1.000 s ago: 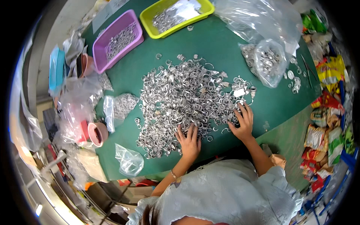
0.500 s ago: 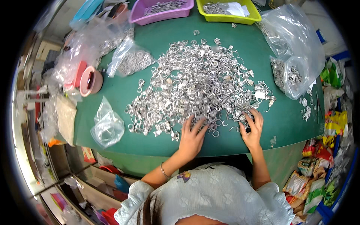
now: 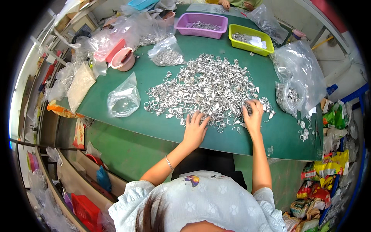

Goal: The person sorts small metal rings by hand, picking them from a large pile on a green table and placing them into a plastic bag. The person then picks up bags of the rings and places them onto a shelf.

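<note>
A wide heap of small silver-coloured rings lies spread over the green table. At its near edge rests my left hand, palm down, its fingers spread and their tips touching the closest rings. Farther right, my right hand reaches into the heap's near right side with thumb and fingers apart and curved. Its fingertips are partly lost among the rings, and I see nothing gripped in it. Several loose rings lie between the two hands.
A flat clear bag and a bag of rings lie left. Beyond the heap stand a purple basin and a yellow-green basin. Large clear bags sit right. Another person's hand shows at the far end.
The view has tilted up, bringing the table's far end and another person into sight. My right hand has shifted farther into the heap's right edge; my left stays at the near edge.
</note>
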`<action>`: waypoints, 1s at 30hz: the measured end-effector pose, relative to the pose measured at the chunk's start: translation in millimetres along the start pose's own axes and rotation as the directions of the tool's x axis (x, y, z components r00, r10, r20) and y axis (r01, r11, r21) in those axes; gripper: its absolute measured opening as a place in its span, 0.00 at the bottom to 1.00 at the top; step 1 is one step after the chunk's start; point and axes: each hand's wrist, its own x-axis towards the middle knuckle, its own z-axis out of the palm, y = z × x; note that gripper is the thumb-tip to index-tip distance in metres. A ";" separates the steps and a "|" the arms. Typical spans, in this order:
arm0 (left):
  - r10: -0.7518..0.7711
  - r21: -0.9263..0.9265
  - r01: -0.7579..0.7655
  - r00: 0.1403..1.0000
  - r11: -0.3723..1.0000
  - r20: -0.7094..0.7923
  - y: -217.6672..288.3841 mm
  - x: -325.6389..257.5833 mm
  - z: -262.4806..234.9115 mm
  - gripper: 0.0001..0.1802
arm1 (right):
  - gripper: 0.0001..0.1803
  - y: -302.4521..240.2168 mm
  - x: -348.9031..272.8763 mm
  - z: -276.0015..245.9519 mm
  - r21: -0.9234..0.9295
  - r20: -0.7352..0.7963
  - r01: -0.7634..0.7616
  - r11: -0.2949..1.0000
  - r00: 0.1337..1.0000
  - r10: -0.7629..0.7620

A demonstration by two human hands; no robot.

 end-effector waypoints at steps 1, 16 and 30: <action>-0.019 0.034 0.020 1.000 0.999 -0.011 -0.8 -4.3 -1.4 0.24 | 0.10 -4.8 15.0 11.0 0.092 -0.024 0.029 0.995 0.999 -0.027; -0.113 -0.270 0.054 0.972 0.961 -0.207 -4.1 -11.2 -2.5 0.16 | 0.19 3.4 70.1 58.6 0.374 0.146 -0.293 0.880 0.955 0.257; -0.517 -0.938 0.193 0.856 0.289 0.016 13.8 -17.6 -29.0 0.17 | 0.17 -97.8 -32.0 21.5 0.598 0.713 -0.728 0.336 0.674 0.191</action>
